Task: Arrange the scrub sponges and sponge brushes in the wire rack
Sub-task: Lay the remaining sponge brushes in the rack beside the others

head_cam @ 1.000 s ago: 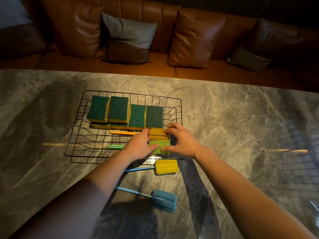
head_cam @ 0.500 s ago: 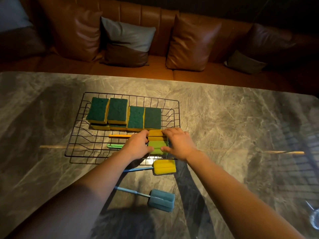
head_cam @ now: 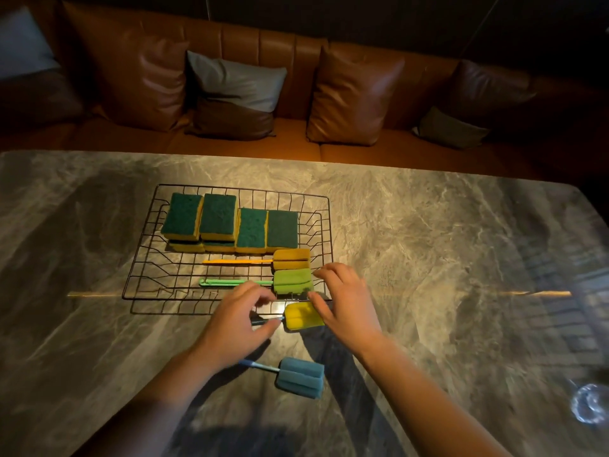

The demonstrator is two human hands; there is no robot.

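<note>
A black wire rack (head_cam: pixel 145 258) lies on the marble table. Several green-topped yellow scrub sponges (head_cam: pixel 230 222) fill its far row, some stacked. In front of them lie an orange sponge brush (head_cam: pixel 291 258) and a green sponge brush (head_cam: pixel 292 280), heads to the right. A yellow sponge brush (head_cam: pixel 301 316) with a blue handle lies on the table just outside the rack's near edge. My left hand (head_cam: pixel 235 319) hovers over its handle, fingers apart. My right hand (head_cam: pixel 346 301) touches the yellow head's right side, fingers spread. A blue sponge brush (head_cam: pixel 300 377) lies nearer to me.
The grey marble table (head_cam: pixel 428 258) stretches wide to the right and left of the rack. A brown leather sofa with cushions (head_cam: pixel 352 94) runs behind the far table edge. A small shiny glass object (head_cam: pixel 590 402) sits at the right near corner.
Both hands have let go of the green sponge brush in the rack and drawn back toward me, down to the yellow sponge brush on the table.
</note>
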